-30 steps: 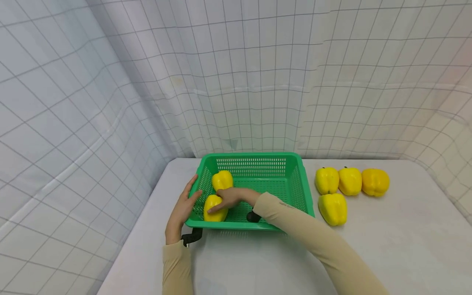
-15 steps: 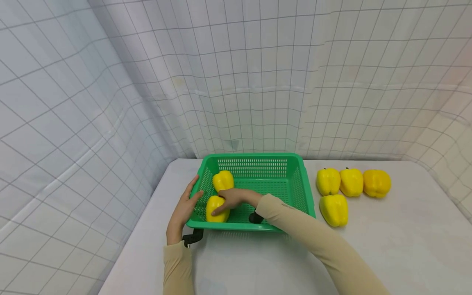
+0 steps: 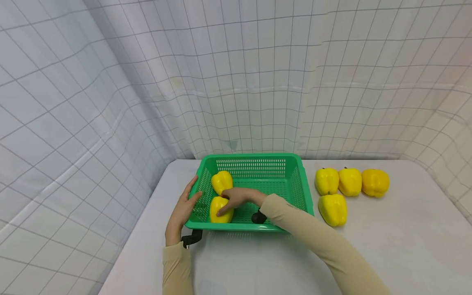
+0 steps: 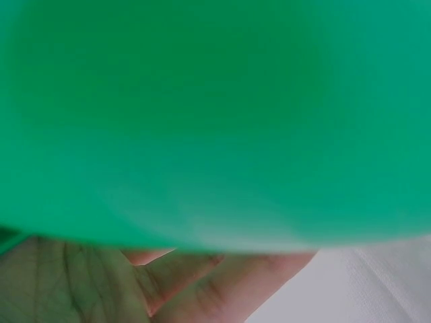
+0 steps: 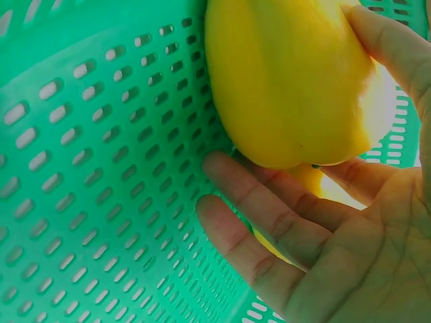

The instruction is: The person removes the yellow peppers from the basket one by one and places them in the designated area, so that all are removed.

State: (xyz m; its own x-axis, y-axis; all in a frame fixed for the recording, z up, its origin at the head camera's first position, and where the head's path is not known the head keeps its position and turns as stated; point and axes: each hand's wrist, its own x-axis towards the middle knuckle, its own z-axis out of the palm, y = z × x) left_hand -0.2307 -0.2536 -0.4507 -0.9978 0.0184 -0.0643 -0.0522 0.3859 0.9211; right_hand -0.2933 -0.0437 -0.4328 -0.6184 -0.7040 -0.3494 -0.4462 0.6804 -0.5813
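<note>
In the head view, my left hand [image 3: 182, 209] holds the left side of a green perforated basket [image 3: 254, 155], fingers along the outside and thumb over the rim. The left wrist view shows its fingers [image 4: 215, 289] extended behind the blurred green rim [image 4: 215, 168]. Inside the basket, my right hand [image 3: 236, 198] grips a yellow bell pepper [image 3: 215, 205] at the front left. Seen from the right wrist, the thumb lies on one side of this pepper [image 5: 289, 87] and fingers reach under its end. Another yellow bell pepper [image 3: 222, 180] lies just behind it, against the left part.
Several more bell peppers stand right of the basket: a greenish-yellow one [image 3: 327, 180], a yellow one [image 3: 350, 181], a deeper orange-yellow one [image 3: 375, 182] and a yellow one in front [image 3: 333, 209]. White gridded curtains [image 3: 250, 102] enclose the white table [image 3: 398, 237].
The front bell pepper has shifted slightly to the right inside the basket, together with my right hand. My left hand stays at the basket's left side.
</note>
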